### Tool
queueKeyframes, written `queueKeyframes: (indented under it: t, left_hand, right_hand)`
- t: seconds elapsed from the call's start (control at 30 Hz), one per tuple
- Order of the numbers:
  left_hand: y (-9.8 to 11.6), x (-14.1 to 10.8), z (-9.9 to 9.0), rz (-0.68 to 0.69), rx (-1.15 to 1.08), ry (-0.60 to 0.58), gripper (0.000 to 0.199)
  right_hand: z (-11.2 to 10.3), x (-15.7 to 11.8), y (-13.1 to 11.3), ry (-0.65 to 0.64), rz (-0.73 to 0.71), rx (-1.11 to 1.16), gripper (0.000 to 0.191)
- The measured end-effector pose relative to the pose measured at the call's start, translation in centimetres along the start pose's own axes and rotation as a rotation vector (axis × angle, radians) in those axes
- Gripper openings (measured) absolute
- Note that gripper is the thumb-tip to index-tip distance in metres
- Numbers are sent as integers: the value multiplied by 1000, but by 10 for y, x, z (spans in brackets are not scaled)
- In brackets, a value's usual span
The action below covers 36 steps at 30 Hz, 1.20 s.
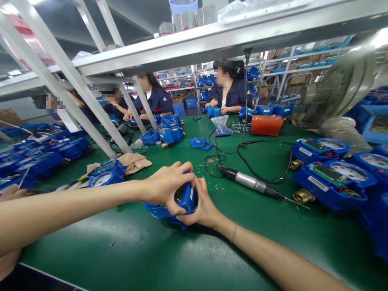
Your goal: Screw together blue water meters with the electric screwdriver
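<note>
Both of my hands grip one blue plastic meter housing [190, 199] above the green table [145, 250]. My left hand [171, 186] wraps over its top and left side, with the thumb on the near edge. On the right side, my right hand [203, 204] presses with its fingers behind and its thumb in front. The housing is tilted, and its far part is hidden by my fingers. To the right of my hands lies an electric screwdriver [250, 182], its bit pointing right. Small screws [212, 161] are scattered behind the hands.
Blue meters with brass fittings [330, 182] crowd the right side; others [39, 157] fill the left. An open meter [106, 173] sits beside a beige cloth [136, 162]. An orange box [266, 125], a blue frame [201, 143] and black cables lie farther back. Several people sit across the table.
</note>
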State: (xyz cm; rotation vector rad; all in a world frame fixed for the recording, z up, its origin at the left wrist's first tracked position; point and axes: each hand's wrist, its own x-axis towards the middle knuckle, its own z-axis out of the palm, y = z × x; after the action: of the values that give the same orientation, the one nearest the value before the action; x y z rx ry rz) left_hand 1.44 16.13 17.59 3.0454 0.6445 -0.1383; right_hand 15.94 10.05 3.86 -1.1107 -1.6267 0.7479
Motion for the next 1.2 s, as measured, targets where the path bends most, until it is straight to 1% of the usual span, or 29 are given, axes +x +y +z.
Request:
queueKeyframes:
  t: [0.3, 0.47, 0.53, 0.6, 0.67, 0.7, 0.73, 0.8, 0.93, 1.07, 1.2]
  left_hand:
    - [1, 1, -6, 22, -17, -34, 57]
    - [0, 1, -6, 28, 23, -42, 60]
    - [-1, -2, -6, 25, 67, -64, 70]
    - [-4, -6, -6, 23, 91, -91, 89]
    - [-8, -11, -6, 21, 73, -114, 106]
    - [-10, -13, -6, 21, 54, -125, 110]
    - [-12, -15, -5, 20, 35, -135, 110]
    - [-14, -17, -4, 26, 3, -149, 103]
    - [-15, -17, -3, 65, -24, -125, 90]
    - [-13, -17, -3, 75, -7, -111, 90]
    - [-12, -18, -4, 79, 9, -120, 91]
  right_hand:
    - [2, -1, 2, 6, 12, -19, 110]
    - [-3, 1, 0, -22, 8, 6, 108]
    - [-6, 2, 1, -40, -3, 8, 110]
    - [-8, 4, 2, -58, -9, 16, 111]
    - [-10, 5, 4, -76, -8, 26, 110]
    - [-10, 5, 5, -84, -8, 28, 110]
    - [-10, 6, 5, -93, -9, 27, 110]
    - [-10, 6, 6, -107, -20, 15, 112]
    - [-7, 5, 9, -104, -39, -16, 118]
    - [-4, 2, 10, -101, -28, -32, 125]
    - [-3, 0, 7, -93, -17, -20, 125]
